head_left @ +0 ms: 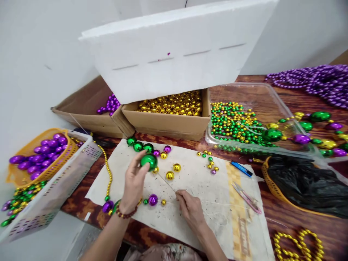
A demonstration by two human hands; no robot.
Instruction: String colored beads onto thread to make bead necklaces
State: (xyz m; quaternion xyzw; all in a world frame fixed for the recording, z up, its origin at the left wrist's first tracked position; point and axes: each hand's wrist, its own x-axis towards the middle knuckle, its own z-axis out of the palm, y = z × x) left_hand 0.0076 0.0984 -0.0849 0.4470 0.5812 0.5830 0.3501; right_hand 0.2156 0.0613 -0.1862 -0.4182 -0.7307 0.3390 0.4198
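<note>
My left hand, a beaded bracelet on its wrist, is closed around a large shiny green bead above the white cloth. In my right hand, a long thin needle is pinched, its far end reaching up toward a small gold bead just below the green one. Whether the needle's tip enters a bead I cannot tell. A pale thread runs over the cloth past my right hand. Beads along its line include a purple bead and a small gold bead. Loose gold beads lie between my hands and the boxes.
Behind the white cloth stand a cardboard box of gold beads under a foam board, and a clear tray. Baskets of beads are left. A blue cutter and pink-handled snips lie right.
</note>
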